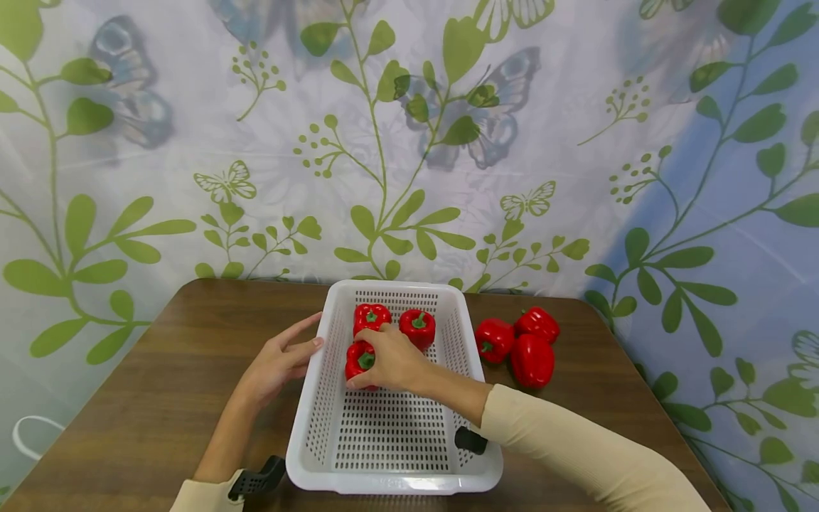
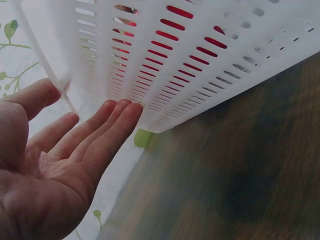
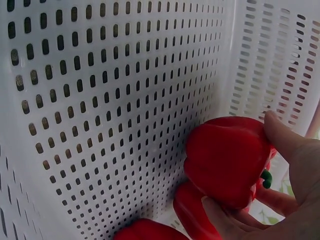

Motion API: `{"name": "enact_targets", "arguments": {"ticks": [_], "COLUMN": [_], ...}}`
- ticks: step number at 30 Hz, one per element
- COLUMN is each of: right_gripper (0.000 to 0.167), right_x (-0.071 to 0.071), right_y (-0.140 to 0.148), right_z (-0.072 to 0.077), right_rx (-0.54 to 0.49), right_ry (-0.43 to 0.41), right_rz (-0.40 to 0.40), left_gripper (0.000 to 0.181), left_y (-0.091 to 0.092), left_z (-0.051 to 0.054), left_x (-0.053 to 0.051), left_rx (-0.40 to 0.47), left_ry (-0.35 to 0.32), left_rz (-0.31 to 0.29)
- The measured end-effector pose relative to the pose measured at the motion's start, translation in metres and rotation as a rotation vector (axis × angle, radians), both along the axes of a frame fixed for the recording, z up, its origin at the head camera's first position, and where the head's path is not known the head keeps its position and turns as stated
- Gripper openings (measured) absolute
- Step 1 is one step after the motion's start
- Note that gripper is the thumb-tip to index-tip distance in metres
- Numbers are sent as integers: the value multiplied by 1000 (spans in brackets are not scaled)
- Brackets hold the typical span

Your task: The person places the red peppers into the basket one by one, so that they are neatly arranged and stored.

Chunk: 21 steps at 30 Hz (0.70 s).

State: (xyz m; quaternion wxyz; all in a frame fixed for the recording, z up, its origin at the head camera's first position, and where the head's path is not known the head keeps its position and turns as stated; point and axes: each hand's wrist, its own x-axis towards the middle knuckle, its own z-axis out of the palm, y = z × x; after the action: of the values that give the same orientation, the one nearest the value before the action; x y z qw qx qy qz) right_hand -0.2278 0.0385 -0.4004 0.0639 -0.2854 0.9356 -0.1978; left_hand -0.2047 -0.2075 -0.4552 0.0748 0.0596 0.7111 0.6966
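pinching a glossy red bell pepper with a green stem between the thumb and fingers of the bare right hand, down inside a white rectangular plastic basket with slotted walls and floor, near its left wall. unable to tell whether resting on the basket floor or slightly raised. lying just beyond, toward the far end of the basket: a second red pepper at the left and a third red pepper at the right. holding nothing in the bare left hand: placed at the basket's outer left side, with fingers mostly straight and thumb at or just beside the rim. clustered on the brown wood-grain desk, right of the basket: three more glossy red bell peppers. wearing cream long sleeves. hanging behind the desk: a pale fabric backdrop printed with green leaves and butterflies.
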Motion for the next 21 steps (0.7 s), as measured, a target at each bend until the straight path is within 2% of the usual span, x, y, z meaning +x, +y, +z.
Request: {"name": "enact_targets", "arguments": {"ticks": [5, 21], "right_gripper": [76, 77], "right_x": [0, -4], "right_y": [-2, 1], "right_z": [-3, -7], "right_rx": [-3, -32], "right_ry": [9, -42], "right_rz": [6, 21], "left_gripper": [60, 60], "left_y": [-1, -1], "left_z": [-1, -1], "left_x": [0, 0], "left_rx": [-5, -3], "left_ry": [1, 10], "left_rz": [2, 0]}}
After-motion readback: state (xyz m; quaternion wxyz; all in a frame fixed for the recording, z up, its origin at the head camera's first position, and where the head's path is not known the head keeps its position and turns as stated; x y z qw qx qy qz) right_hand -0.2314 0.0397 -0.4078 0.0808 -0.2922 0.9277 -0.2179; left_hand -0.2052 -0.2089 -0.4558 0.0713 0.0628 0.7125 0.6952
